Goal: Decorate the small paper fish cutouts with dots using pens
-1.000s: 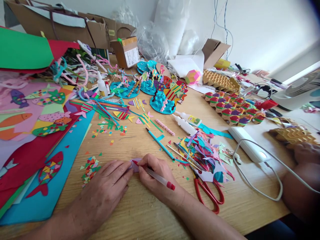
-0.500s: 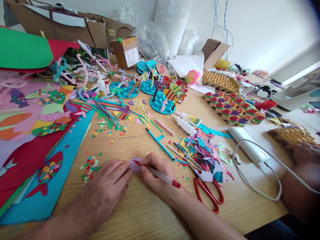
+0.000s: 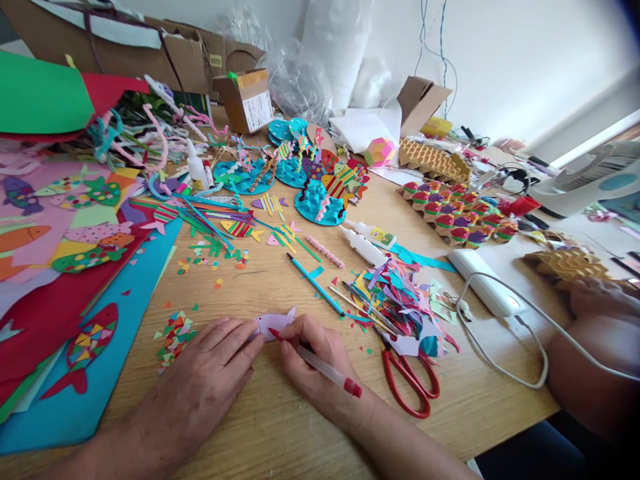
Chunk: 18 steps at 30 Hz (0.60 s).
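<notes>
A small lilac paper fish [image 3: 274,324] lies on the table between my hands, its tail to the upper right. The fingers of my left hand [image 3: 213,373] lie flat, their tips resting on its left end and hiding part of it. My right hand [image 3: 317,360] is closed round a red-capped pen [image 3: 327,371] with a clear barrel; its red tip touches the fish's lower middle. Left of the fish is a pile of tiny paper triangles [image 3: 176,337]. Red-handled scissors [image 3: 411,383] lie right of my right hand, their blades under paper scraps [image 3: 407,303].
Coloured paper sheets [image 3: 135,313] with finished fish cover the left side. White glue bottles [image 3: 365,247], a blue brush [image 3: 315,283] and blue decorated discs [image 3: 320,207] lie beyond my hands. At right are a white power strip [image 3: 485,283] with its cable and another person's arm [image 3: 590,333].
My right hand has shifted slightly down and right from the fish, so its tail and more of its body now show. The pen tip is lower on it. The view has turned slightly.
</notes>
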Tool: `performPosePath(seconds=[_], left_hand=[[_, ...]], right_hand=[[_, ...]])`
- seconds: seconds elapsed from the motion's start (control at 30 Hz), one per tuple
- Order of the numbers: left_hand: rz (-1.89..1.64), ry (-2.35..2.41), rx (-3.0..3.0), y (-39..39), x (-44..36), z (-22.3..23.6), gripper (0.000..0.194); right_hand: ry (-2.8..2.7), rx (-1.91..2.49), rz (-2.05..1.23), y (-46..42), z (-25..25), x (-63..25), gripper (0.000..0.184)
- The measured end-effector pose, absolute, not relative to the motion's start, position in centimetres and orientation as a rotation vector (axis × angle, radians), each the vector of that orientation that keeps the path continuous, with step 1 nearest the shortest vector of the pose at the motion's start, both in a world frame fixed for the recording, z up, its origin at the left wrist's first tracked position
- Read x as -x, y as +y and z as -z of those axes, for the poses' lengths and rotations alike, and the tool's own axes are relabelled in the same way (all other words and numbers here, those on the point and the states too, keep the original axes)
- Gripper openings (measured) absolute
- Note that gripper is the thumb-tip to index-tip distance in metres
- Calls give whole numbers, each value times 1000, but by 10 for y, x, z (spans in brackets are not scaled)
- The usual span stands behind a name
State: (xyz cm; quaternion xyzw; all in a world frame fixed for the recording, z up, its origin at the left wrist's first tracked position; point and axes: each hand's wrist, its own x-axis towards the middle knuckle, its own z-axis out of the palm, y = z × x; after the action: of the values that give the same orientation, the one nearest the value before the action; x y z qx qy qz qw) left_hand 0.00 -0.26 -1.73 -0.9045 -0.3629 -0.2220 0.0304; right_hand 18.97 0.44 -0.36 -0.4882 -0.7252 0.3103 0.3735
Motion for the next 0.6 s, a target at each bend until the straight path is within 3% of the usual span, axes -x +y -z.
performPosePath(seconds=[0.6], left_hand=[[584,-1126,2825,-3,1,20,34]], right_hand=[[-1879,1256,-740,6,5,-188,8]])
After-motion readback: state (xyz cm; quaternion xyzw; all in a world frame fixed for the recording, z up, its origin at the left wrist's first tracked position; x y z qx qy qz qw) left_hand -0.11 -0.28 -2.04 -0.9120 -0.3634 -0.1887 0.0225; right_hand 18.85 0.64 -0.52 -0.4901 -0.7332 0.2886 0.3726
